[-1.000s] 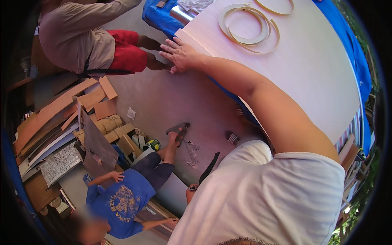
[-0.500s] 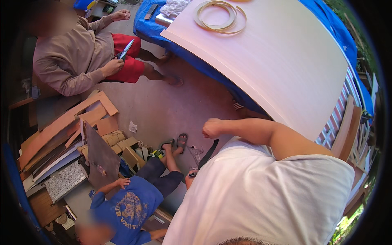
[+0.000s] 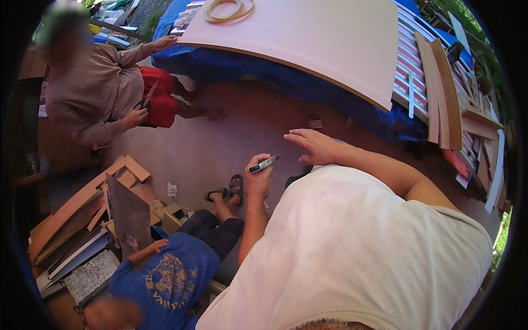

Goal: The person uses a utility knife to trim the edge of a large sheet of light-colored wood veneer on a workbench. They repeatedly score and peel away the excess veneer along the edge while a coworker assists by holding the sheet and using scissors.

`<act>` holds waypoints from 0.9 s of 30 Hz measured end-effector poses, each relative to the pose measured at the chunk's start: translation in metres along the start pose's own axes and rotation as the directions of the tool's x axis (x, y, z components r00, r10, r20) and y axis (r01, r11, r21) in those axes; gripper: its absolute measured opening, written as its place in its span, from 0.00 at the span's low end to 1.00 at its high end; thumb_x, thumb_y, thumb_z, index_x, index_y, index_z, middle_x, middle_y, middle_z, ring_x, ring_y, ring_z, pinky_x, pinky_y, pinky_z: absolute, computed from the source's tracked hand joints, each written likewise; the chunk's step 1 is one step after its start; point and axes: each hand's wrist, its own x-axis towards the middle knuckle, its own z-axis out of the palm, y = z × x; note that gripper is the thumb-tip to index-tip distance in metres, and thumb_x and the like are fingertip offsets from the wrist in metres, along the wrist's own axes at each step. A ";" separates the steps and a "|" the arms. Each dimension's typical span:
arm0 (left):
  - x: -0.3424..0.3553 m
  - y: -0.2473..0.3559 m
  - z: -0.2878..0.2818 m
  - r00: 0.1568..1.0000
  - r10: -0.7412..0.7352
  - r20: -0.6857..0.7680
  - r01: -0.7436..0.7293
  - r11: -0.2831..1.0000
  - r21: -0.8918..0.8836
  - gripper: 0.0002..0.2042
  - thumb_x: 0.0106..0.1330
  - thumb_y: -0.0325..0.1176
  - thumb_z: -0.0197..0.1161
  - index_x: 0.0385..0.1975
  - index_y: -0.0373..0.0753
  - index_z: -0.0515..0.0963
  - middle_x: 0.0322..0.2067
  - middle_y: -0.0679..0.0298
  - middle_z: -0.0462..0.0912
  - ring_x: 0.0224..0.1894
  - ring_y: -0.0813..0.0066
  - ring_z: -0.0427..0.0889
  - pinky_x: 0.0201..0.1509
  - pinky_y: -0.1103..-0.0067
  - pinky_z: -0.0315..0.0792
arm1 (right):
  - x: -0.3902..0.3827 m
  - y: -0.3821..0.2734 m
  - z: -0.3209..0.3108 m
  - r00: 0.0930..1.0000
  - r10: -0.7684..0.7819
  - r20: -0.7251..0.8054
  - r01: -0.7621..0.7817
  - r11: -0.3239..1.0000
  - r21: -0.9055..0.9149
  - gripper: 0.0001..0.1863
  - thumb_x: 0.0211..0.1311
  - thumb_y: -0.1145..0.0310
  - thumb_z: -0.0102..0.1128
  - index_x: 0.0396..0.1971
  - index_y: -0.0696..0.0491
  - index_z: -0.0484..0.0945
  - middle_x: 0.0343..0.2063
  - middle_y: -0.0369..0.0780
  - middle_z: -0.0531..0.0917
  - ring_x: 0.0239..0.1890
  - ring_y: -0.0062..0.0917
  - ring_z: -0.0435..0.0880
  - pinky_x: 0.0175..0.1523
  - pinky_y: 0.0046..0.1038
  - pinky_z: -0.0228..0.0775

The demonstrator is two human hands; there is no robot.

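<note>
- At the centre of the view, the person's left hand [image 3: 258, 179] curls around a small dark-and-yellow handheld tool [image 3: 264, 164]; its exact kind is too small to make out.
- At two o'clock from that hand, the right hand [image 3: 317, 146] is nearly flat, fingers stretched out and thumb apart, holding nothing and touching neither the tool nor the board.
- At twelve to one o'clock, beyond both hands and well apart from them, the large pale board [image 3: 308, 47] lies flat over a blue tarp [image 3: 236, 66].
- Just short of twelve, a coil of pale strip [image 3: 220, 21] rests on the board, apparently unattached.
- At ten o'clock, a co-worker in a brown top [image 3: 99, 88] holds scissors [image 3: 150, 93], the other hand at the board's left corner, seemingly touching it.
- Judging progress, the board is laid out, the strip is wound and loose, and the tool is away from both; whether any cutting or marking is done does not show.
</note>
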 end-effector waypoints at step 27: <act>0.151 0.118 0.310 0.768 0.213 0.604 -0.633 0.393 0.667 0.34 0.59 0.40 0.74 0.66 0.43 0.72 0.64 0.51 0.72 0.69 0.49 0.68 0.73 0.54 0.61 | -0.289 0.141 -0.171 0.726 0.623 -0.291 -0.407 0.731 0.548 0.14 0.65 0.67 0.68 0.49 0.53 0.83 0.32 0.39 0.86 0.37 0.28 0.85 0.47 0.29 0.74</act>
